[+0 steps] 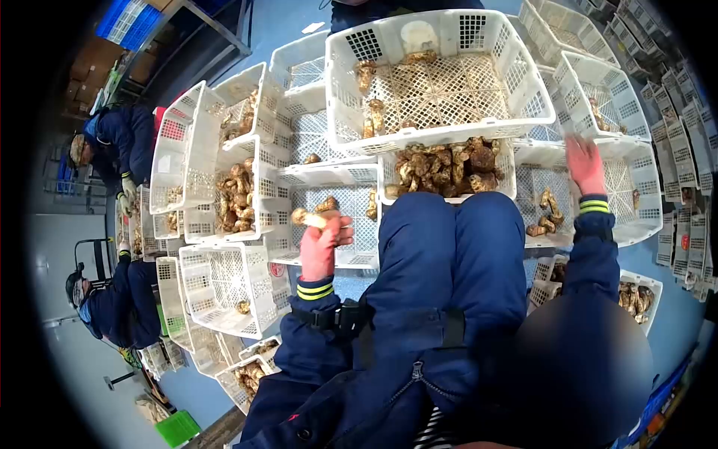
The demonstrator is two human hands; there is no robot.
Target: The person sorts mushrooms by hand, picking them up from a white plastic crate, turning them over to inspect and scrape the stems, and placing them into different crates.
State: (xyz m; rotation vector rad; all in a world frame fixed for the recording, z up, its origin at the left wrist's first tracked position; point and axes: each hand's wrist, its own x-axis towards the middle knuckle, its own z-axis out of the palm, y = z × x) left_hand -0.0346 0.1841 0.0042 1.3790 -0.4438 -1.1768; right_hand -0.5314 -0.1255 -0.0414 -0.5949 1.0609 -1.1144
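Note:
My left hand (320,245), in a pinkish-red glove, grips a pale-stemmed mushroom (308,218) over a white basket at the centre left. Just beyond it, another brown mushroom (326,203) lies in that basket. My right hand (585,165), gloved alike, is stretched out with nothing in it, above the white baskets on the right. Below and left of it, a few mushrooms (552,206) lie in a basket. Ahead of my knees, a heap of brown mushrooms (445,166) fills a basket, partly hidden by the large white crate (441,135) above it.
White baskets surround me on both sides. One on the left holds many mushrooms (236,196); another holds a single mushroom (242,307). Two co-workers (127,146) sit at the far left. Stacked white crates (677,138) line the right, and a green crate (178,428) stands lower left.

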